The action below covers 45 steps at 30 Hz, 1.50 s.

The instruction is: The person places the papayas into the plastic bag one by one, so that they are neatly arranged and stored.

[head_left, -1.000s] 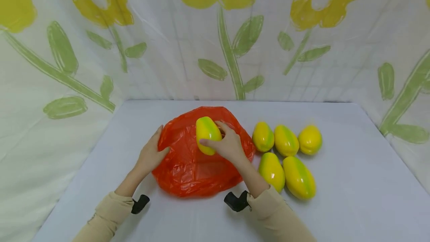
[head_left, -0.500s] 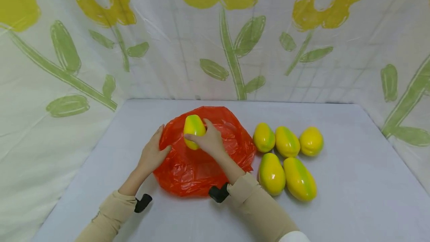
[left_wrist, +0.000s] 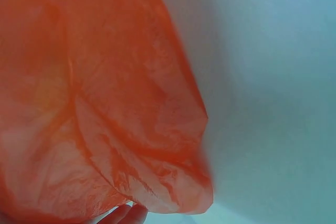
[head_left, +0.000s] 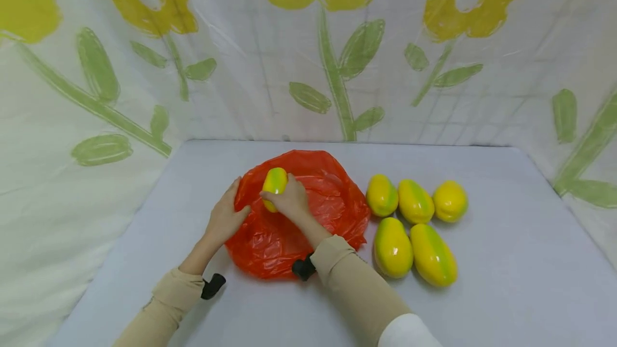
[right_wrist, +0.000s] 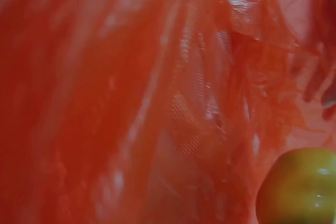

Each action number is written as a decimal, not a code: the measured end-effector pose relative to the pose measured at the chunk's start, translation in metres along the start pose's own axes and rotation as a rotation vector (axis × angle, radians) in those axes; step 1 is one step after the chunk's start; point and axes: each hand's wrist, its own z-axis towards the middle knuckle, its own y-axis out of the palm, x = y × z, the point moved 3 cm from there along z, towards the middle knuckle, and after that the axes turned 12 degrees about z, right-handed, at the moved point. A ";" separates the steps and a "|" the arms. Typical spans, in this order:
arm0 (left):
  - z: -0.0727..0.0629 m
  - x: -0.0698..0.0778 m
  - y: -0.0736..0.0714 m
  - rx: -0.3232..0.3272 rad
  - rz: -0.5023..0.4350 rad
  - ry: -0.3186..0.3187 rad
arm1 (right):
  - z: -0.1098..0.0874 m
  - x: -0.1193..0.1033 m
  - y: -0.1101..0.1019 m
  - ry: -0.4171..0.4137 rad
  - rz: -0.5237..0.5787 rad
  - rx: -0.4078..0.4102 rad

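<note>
My right hand grips a glossy yellow mango with a green streak, thumb on its near side, inside the mouth of a red plastic bag. In the right wrist view the mango shows at the lower right corner against the crinkled red film. At the bag's left rim my left hand holds the edge, thumb inside and fingers along the outside. Its fingertips show just beyond the bag at the bottom of the left wrist view.
To the right of the bag stand several more mangoes in two rows, the nearest ones close to its edge. All rest on a white table. Behind the table hangs a curtain printed with yellow flowers.
My right hand has carried the mango leftward toward the left hand and lower into the bag. The left hand stays at the rim; the other mangoes have not moved.
</note>
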 end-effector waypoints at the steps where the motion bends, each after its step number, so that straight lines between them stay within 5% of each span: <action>1: 0.002 0.001 0.002 -0.004 -0.008 -0.003 | 0.002 0.001 0.000 -0.002 -0.012 0.007; 16: 0.003 0.011 0.008 -0.015 -0.042 0.000 | 0.016 0.011 0.002 -0.085 -0.061 0.045; 34: 0.003 0.007 0.004 -0.014 -0.044 -0.029 | 0.018 0.005 -0.005 0.033 -0.077 -0.005; 45: 0.004 0.003 -0.001 -0.023 -0.020 -0.027 | 0.006 -0.020 -0.019 -0.093 -0.121 -0.056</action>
